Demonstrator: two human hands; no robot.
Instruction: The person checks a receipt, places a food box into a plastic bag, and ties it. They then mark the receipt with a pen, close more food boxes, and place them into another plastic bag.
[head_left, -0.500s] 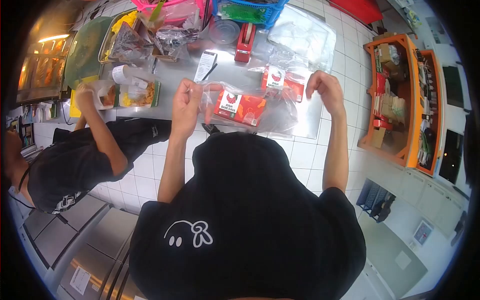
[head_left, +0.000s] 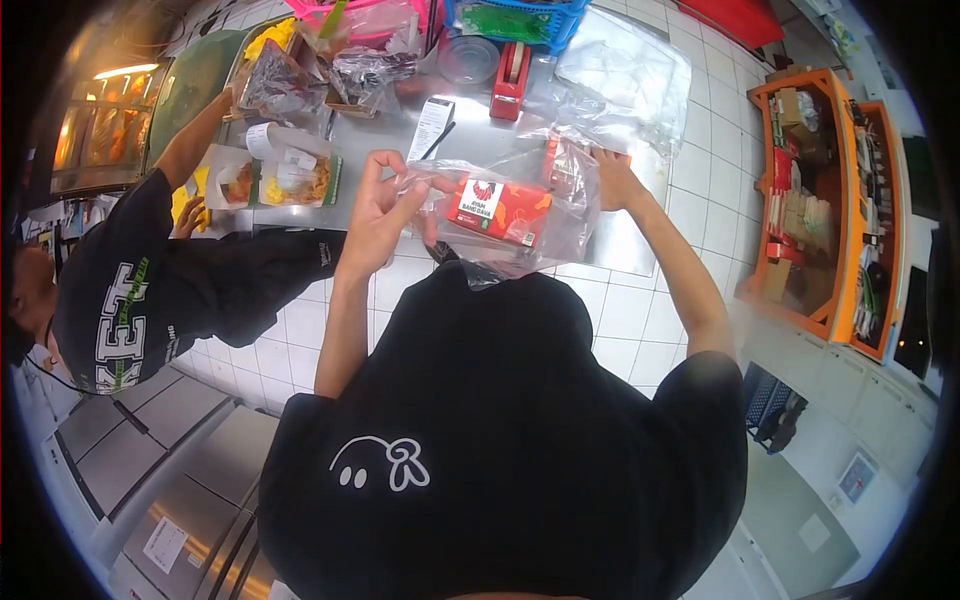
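My left hand (head_left: 383,215) pinches the edge of a clear plastic bag (head_left: 515,262) between thumb and fingers. Inside the bag lies a red printed food box (head_left: 500,210) with a white label patch, above the table's near edge. A second red food box (head_left: 568,165) rests on the table behind it, seen partly through the plastic. My right hand (head_left: 615,182) is at the right end of that second box, fingers bent over it; the fingertips are partly hidden.
A receipt (head_left: 430,128) with a black pen, a red tape dispenser (head_left: 511,82) and a stack of clear bags (head_left: 625,70) lie on the steel table (head_left: 615,235). At left a co-worker (head_left: 130,290) reaches past open food boxes (head_left: 300,180). An orange shelf (head_left: 830,200) stands right.
My right hand has moved left and onto the second red box. My left hand still holds the bag, its fingers shifted. The co-worker's arm has reached farther up towards the tray.
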